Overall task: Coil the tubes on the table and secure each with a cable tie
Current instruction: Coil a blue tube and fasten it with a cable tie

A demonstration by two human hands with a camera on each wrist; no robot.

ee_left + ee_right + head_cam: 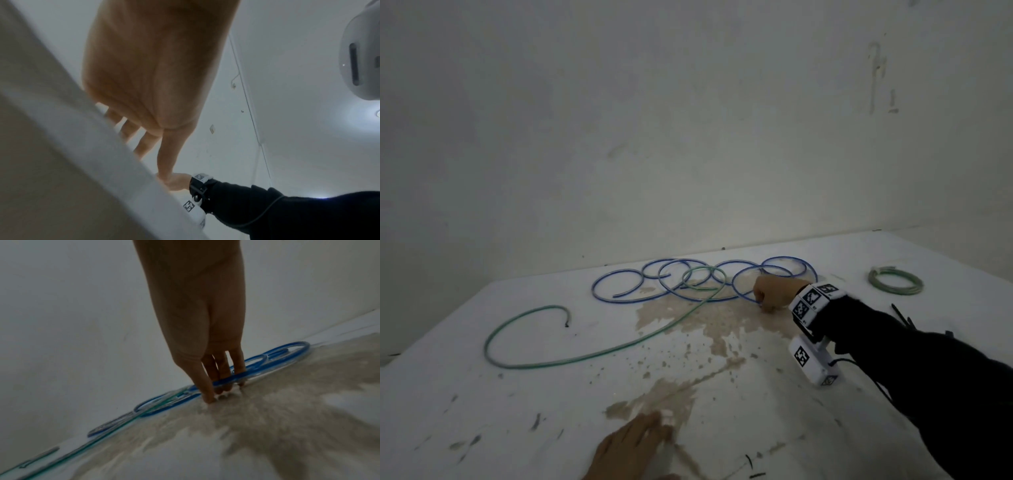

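A blue tube [786,258] lies in several loose loops at the back middle of the white table [482,411]. A green tube [619,346] crosses those loops and runs out in one long curve to the left front. My right hand [768,299] reaches over the right end of the loops, fingers pointing down. In the right wrist view the blue tube [228,380] passes between the thumb and the other fingers of that hand [218,393], which pinch it at the table surface. My left hand [637,438] lies flat near the front edge, fingers straight, holding nothing.
A second green tube [895,292] lies coiled at the back right. Black cable ties [900,313] lie beside my right sleeve, and more ties [749,460] sit near the front edge. A brown stain [705,318] spreads across the table's middle. A bare wall stands behind.
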